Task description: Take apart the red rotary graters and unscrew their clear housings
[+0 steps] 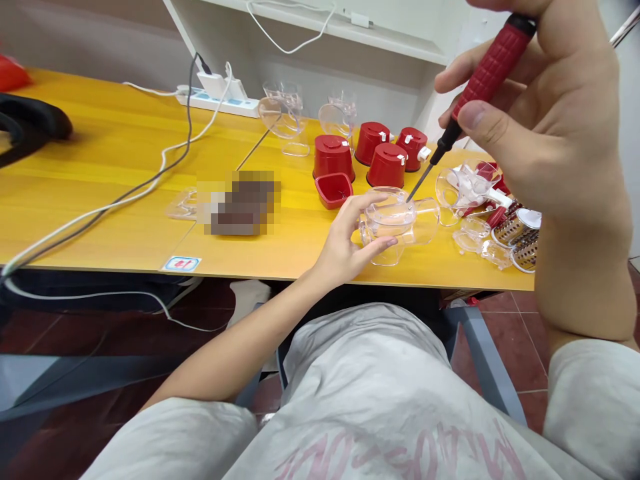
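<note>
L hand (pixel 345 237) gripping clear plastic cup (pixel 395 220) near desk edge (pixel 280 275); R hand (pixel 540 127) gripping red screwdriver (pixel 487 73), tip near cup rim

We list one yellow wood-grain table (pixel 110 160) bearing: a white plastic power strip (pixel 215 100); four upturned red plastic cylinders (pixel 333 157); one square red plastic tray (pixel 333 190); clear plastic jugs (pixel 283 110); perforated steel grater drums (pixel 515 227); one pixelated object (pixel 240 203).
</note>
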Tool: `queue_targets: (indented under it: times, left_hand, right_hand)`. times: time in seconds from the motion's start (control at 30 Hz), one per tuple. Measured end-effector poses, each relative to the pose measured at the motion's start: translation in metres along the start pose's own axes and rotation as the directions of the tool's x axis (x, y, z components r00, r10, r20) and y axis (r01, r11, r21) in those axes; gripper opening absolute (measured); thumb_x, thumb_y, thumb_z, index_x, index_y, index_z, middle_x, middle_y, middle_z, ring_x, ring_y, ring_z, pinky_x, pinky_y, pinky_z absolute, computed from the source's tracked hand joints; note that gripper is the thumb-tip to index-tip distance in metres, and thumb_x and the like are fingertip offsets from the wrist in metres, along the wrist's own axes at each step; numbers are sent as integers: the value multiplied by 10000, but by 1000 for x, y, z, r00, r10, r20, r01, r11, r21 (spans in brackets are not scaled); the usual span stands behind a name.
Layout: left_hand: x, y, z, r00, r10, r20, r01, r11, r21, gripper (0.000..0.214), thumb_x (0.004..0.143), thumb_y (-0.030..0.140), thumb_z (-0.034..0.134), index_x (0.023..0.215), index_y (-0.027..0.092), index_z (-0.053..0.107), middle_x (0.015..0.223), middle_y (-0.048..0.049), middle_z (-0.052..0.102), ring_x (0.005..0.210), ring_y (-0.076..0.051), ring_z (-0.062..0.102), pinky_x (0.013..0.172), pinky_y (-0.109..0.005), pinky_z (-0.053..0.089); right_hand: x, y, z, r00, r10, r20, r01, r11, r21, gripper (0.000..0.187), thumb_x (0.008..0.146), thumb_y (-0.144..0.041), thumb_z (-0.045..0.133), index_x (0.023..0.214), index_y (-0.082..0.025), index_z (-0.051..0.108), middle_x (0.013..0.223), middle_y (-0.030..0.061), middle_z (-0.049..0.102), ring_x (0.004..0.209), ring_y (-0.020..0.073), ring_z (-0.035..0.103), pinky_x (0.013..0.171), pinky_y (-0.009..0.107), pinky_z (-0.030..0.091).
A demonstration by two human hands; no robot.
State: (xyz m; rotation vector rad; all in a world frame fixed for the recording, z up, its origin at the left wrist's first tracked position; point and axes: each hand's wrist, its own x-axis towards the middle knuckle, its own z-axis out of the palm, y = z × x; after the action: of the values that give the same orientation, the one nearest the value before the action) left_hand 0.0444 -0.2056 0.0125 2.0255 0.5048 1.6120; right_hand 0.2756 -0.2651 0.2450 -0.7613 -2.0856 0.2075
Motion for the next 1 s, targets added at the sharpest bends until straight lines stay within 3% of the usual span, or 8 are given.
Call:
queue_targets:
  times: [0.37,0.47,0.53,0.6,0.67,0.73,0.87,1.0]
  left_hand:
    - [0,0,0,1000,10,3,-10,1000,4,806,1007,623,958,1686,333,636,1669,-153,719,1501,-376,716,1296,-594,568]
    - [0,0,0,1000,0,9,0,1000,13,847,1003,618,963,1724,347,610,1681,-149,712,1481,-375,726,1277,-593,587]
    - [0,0,0,1000,-3,16,3,1000,5,843,1002,609,967,1723,355,613,1686,-144,710,1493,-378,720,1268,-594,596]
    - [0,0,0,1000,-7,17,7,1000,-10,825,1004,600,967,1714,359,624,1690,-143,709,1515,-382,710,1278,-601,593]
    - [0,0,0,1000,-22,11,22,1000,-18,816,1004,605,964,1705,351,631,1691,-149,708,1524,-387,708,1295,-611,588]
    - [0,1,1,999,-32,11,32,999,-14,811,1006,616,956,1697,339,636,1687,-156,709,1535,-393,706,1320,-627,574]
    - [1,3,0,1000,-23,20,23,1000,-8,808,1004,623,955,1692,337,641,1688,-153,710,1536,-389,707,1329,-616,575]
    - [2,4,-1,999,-34,12,35,999,-18,809,994,623,967,1683,342,650,1685,-148,715,1497,-373,725,1264,-566,618]
  right_hand:
    - [-6,9,3,998,13,-67,-9,998,65,532,1072,-179,753,1522,-463,762,1648,-124,647,1323,139,769,1190,328,706]
    - [-4,10,10,980,32,-196,0,986,165,563,955,-125,662,1451,-361,785,1565,-72,688,1071,130,738,985,338,748]
    - [-3,11,13,962,45,-269,-2,987,159,498,891,-108,622,1308,-299,815,1289,-15,738,857,134,633,782,332,682]
    - [-5,14,12,987,40,-153,-38,999,14,300,902,-127,682,1128,-278,811,979,-2,680,744,149,540,694,352,565]
    - [-12,21,10,993,75,91,-59,984,-166,138,934,-185,785,1026,-288,790,850,-8,663,709,174,541,690,389,504]
    - [-20,33,8,962,94,258,-28,968,-249,97,970,-247,823,1039,-315,811,923,4,767,781,222,651,756,429,542]
    - [-30,59,8,916,48,399,48,972,-229,158,1064,-327,788,1192,-356,877,1217,39,853,1085,290,791,959,474,613]
    - [-26,76,12,868,6,497,82,985,-154,153,1101,-314,761,1172,-334,896,1188,50,851,1023,253,793,924,432,604]
